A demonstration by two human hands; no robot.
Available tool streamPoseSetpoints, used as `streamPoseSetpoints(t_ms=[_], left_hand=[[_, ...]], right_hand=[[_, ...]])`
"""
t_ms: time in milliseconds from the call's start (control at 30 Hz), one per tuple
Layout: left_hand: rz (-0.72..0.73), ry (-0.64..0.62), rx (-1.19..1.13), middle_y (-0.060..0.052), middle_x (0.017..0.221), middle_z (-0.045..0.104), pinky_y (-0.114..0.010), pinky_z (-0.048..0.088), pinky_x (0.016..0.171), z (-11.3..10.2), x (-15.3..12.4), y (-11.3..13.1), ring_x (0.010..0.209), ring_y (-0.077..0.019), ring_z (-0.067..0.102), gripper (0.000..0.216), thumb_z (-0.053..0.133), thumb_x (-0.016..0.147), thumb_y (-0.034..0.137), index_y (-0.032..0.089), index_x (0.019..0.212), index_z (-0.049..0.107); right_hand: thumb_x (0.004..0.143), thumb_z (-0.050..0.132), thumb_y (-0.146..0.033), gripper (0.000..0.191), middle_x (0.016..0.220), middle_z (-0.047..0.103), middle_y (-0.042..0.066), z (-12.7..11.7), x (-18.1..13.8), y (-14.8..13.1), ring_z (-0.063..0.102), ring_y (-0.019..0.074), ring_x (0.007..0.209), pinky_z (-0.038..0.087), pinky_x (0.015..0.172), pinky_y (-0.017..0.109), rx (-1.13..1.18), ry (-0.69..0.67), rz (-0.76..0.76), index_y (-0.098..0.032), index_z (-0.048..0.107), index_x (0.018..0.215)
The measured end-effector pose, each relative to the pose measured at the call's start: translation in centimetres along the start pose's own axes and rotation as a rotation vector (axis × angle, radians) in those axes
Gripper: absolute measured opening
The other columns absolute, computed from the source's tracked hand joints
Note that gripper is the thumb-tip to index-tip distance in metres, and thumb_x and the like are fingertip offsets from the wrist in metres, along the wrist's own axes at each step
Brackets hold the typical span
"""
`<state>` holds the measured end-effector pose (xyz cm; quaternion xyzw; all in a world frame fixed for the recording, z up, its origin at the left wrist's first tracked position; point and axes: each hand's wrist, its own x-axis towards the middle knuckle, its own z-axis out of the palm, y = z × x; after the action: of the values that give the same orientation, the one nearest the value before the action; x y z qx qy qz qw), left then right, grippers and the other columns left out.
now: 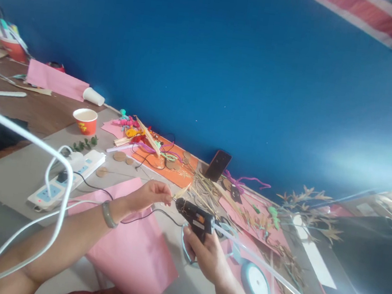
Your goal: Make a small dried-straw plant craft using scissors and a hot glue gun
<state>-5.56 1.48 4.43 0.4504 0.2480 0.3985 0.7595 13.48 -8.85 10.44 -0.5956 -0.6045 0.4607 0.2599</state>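
Pink sheet (pixel 133 249) near edge bare, passable; straw pile (pixel 208 189) crowds far side; white cable (pixel 66 198) loops across left.

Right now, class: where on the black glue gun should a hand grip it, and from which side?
Grip the glue gun by its handle, from below and behind, as the right hand does: its nozzle points toward the straw piece pinched by the left hand, so keep off that end.

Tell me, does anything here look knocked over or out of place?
A white cup lies on its side by the blue wall, beside a pink sheet; the red cup near it stands upright. No spill shows.
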Motion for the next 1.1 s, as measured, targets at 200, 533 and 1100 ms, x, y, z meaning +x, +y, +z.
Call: streamPoseSetpoints(t_ms=[200, 533, 1100], left_hand=[[0.008, -0.023, 0.010, -0.002, 0.063, 0.064, -0.026, 0.042, 0.068, -0.17, -0.02, -0.17, 0.062, -0.0114, 0.056, 0.027, 0.080, 0.065, 0.035, 0.013, 0.066, 0.064], [0.022, -0.033, 0.025, -0.003, 0.066, 0.065, -0.026, 0.044, 0.070, -0.47, -0.01, -0.48, 0.065, -0.0124, 0.057, 0.024, 0.079, 0.067, 0.034, 0.013, 0.069, 0.066], [0.023, -0.053, 0.005, -0.003, 0.065, 0.065, -0.025, 0.043, 0.068, -0.48, 0.21, -0.78, 0.064, -0.0118, 0.057, 0.025, 0.080, 0.065, 0.033, 0.013, 0.068, 0.065]], right_hand=[[0.088, 0.045, -0.059, 0.051, 0.045, 0.040, -0.004, -0.03, 0.08, -0.19, 0.035, 0.0090, 0.044, 0.030, 0.048, 0.025, -0.001, 0.001, -0.002, -0.020, 0.041, 0.055], [0.090, 0.043, -0.056, 0.051, 0.045, 0.040, -0.003, -0.18, 0.10, 0.23, 0.037, 0.0097, 0.045, 0.031, 0.049, 0.026, -0.033, -0.022, -0.007, -0.020, 0.042, 0.055], [0.090, 0.044, -0.055, 0.050, 0.043, 0.039, -0.004, -0.23, 0.14, 0.34, 0.037, 0.0092, 0.043, 0.031, 0.047, 0.025, -0.039, 0.008, -0.023, -0.020, 0.042, 0.054]])
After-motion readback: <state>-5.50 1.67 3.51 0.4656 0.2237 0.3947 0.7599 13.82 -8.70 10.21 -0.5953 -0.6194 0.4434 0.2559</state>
